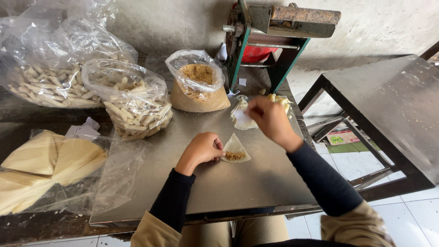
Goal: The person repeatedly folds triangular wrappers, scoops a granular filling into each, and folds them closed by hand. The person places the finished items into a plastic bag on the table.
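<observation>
Left hand (201, 148) pins a triangular pastry wrapper (236, 149) on the steel table (219, 183).
Fingers pressed onto its edge steady the crumb filling; right hand (270, 119), fingers closed, lifts a fresh wrapper from the stack (240, 120).

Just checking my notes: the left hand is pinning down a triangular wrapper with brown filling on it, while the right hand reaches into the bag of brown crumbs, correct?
Not quite. In the head view the right hand is at the stack of wrappers, not in the bag of brown crumbs. The left hand does pin the triangular wrapper with brown filling.
</observation>
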